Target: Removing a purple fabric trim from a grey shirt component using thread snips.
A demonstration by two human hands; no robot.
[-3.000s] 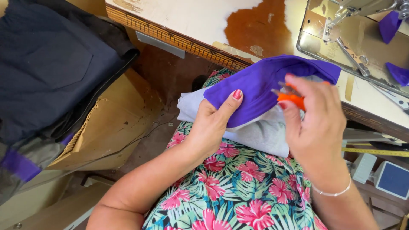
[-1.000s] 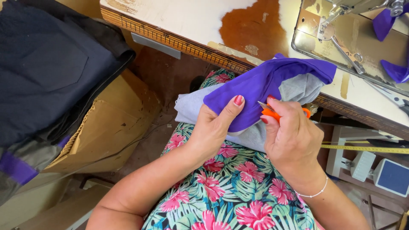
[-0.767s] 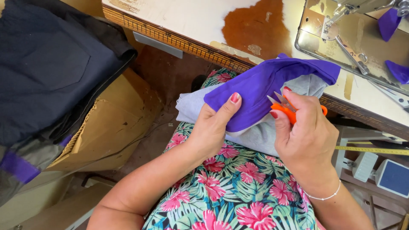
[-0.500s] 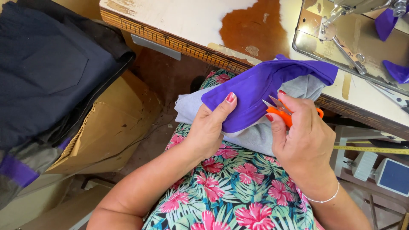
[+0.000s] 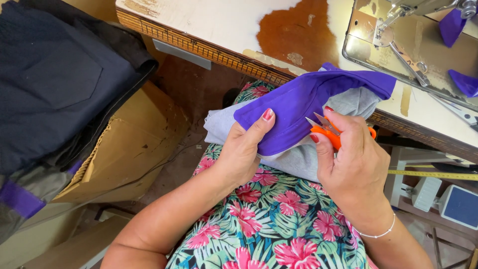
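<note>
While the purple fabric (image 5: 298,107) lies across the lap as it did half a second ago, the scene is almost unchanged: the left hand (image 5: 244,149) keeps its place, and the right hand (image 5: 351,164) with the orange snips (image 5: 328,130) has shifted only a little along the purple edge. Three seconds ago this hand was raised higher, over the fold; now it sits lower, beside the cloth.

The purple fabric rests on a grey fabric (image 5: 298,159), and both hang from the edge of the tabletop (image 5: 224,22) down to the flowered dress (image 5: 269,224). The left grip is closed on the purple piece, with the thumb pressed on top and the other fingers hidden under the cloth. The right grip is closed around the orange snips; their short metal blades stand slightly apart, with the tips touching or just over the purple edge, I cannot tell which.

To the left, a large dark garment (image 5: 55,79) lies over a brown cardboard box (image 5: 129,154). On the tabletop at the right stands the metal base of a sewing machine (image 5: 413,45), with small purple scraps (image 5: 465,82) on it. Below it, a yellow measuring tape (image 5: 433,174) stretches flat.
</note>
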